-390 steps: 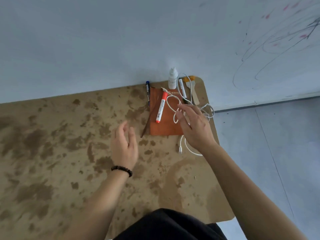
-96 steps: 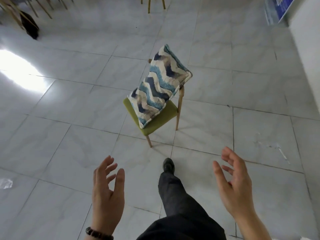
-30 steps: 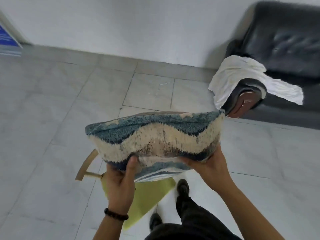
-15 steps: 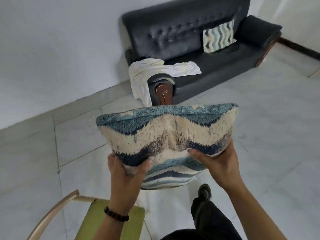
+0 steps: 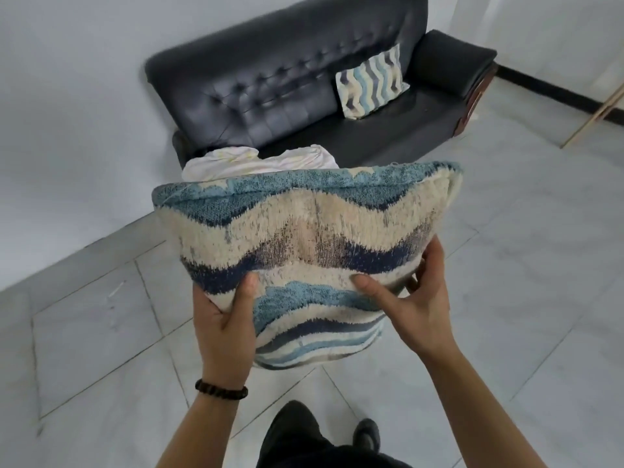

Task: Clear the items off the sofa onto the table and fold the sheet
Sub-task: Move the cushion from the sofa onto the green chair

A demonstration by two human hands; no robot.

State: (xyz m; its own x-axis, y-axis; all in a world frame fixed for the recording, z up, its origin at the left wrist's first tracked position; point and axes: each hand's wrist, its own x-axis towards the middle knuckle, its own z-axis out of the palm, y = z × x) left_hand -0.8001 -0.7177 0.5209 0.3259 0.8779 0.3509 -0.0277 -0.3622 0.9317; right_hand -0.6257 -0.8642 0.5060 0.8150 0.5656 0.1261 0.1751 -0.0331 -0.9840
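I hold a blue, navy and cream wave-patterned cushion (image 5: 310, 231) in front of me with both hands. My left hand (image 5: 224, 319) grips its lower left edge, thumb on the front. My right hand (image 5: 410, 298) grips its lower right side. Behind it stands a black leather sofa (image 5: 270, 96). A crumpled white sheet (image 5: 256, 162) lies over the sofa's left arm, its lower part hidden by the cushion. A second wave-patterned cushion (image 5: 371, 81) leans against the sofa's backrest on the right.
Grey tiled floor (image 5: 506, 265) spreads between me and the sofa. A white wall (image 5: 67, 96) runs behind the sofa. A thin wooden pole (image 5: 594, 116) leans at the far right. My dark trousers and shoe (image 5: 366, 437) show at the bottom.
The sofa has grown larger and more centred in view as I carry the cushion toward it. The green chair has dropped out of sight. Both hands keep their grip.
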